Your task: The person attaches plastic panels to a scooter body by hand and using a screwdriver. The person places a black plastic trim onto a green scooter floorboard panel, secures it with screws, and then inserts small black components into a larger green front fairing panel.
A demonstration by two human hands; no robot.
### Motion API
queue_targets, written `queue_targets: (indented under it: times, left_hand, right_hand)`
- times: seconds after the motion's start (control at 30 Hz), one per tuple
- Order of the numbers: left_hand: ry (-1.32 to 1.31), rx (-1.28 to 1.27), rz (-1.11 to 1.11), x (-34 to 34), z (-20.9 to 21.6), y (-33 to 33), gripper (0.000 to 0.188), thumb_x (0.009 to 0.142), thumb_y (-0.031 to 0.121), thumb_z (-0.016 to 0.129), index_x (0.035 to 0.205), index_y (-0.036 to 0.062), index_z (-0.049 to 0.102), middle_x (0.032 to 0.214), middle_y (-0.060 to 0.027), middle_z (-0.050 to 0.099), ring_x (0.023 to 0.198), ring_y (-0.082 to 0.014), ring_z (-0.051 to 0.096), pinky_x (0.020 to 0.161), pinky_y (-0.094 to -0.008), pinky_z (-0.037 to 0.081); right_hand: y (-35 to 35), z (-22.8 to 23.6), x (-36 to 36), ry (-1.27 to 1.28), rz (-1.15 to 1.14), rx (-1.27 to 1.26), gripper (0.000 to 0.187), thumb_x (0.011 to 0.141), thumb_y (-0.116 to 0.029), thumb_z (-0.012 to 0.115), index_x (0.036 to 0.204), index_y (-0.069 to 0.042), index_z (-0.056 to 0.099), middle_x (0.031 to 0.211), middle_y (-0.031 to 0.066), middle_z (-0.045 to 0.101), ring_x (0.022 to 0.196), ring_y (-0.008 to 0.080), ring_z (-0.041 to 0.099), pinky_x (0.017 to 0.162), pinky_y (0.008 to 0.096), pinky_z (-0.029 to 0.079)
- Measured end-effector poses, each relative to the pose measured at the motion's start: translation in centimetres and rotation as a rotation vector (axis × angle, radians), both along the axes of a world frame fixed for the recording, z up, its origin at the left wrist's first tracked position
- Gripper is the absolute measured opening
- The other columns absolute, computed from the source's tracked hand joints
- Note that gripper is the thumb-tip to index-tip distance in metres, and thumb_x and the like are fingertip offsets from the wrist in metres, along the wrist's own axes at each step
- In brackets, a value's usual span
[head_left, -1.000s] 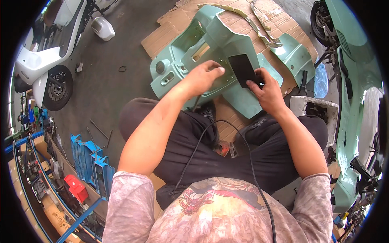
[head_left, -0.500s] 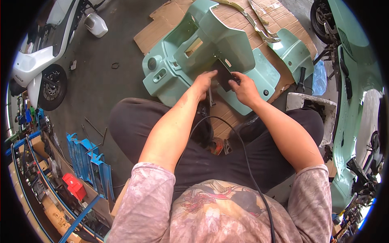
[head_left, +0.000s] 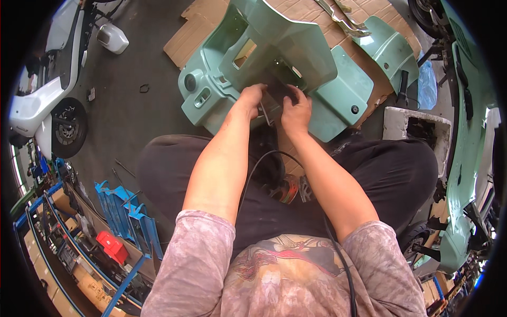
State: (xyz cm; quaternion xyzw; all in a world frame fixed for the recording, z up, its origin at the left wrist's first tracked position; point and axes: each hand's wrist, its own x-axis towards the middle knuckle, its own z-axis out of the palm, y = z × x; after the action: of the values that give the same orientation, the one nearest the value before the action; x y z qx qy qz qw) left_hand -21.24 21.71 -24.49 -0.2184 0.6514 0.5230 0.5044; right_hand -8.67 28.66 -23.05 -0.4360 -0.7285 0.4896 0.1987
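A large light-green scooter body panel stands in front of me, with a rectangular window and a narrow slot. At its near side, a thin dark flat plate spans the space between my hands, dim in the panel's shade. My left hand has its fingers closed at the plate's left edge. On the other side, my right hand grips the right edge with curled fingers and thumb. A thin metal rod shows just below my left hand. The fingertips are partly lost in shadow.
Cardboard lies under the panel. A curved green fender piece rests to the right, near a white foam box. A black cable loops over my lap. A white scooter stands left, a green one right.
Both hands have drawn closer together, the right one moving left. The dark plate has shifted lower and tilted, exposing the panel's slot. My view has shifted slightly.
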Motion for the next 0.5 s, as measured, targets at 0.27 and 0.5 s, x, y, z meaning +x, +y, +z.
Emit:
queue_targets:
  times: [0.27, 0.5]
  left_hand:
    - [-0.196, 0.355, -0.01, 0.5, 1.0, 0.4, 0.025, 0.086, 0.034, 0.065, 0.093, 0.0098, 0.063, 0.085, -0.0049, 0.065, 0.07, -0.0198, 0.062, 0.067, -0.0366, 0.053]
    - [-0.078, 0.147, -0.051, 0.6, 1.5, 3.0, 0.029, 0.084, 0.036, 0.067, 0.096, 0.0092, 0.066, 0.086, -0.002, 0.061, 0.071, -0.0174, 0.053, 0.061, -0.0317, 0.041]
  right_hand:
    - [0.6, 0.1, 0.7, 0.102, 0.103, 0.037, 0.034, 0.08, -0.007, 0.063, 0.114, -0.007, 0.061, 0.109, 0.0163, 0.052, 0.102, 0.0335, 0.055, 0.089, 0.0394, 0.046]
    - [1.3, -1.1, 1.2, -0.095, -0.201, -0.155, 0.042, 0.08, -0.023, 0.07, 0.108, 0.006, 0.059, 0.099, 0.0211, 0.065, 0.094, 0.0367, 0.062, 0.083, 0.0407, 0.047]
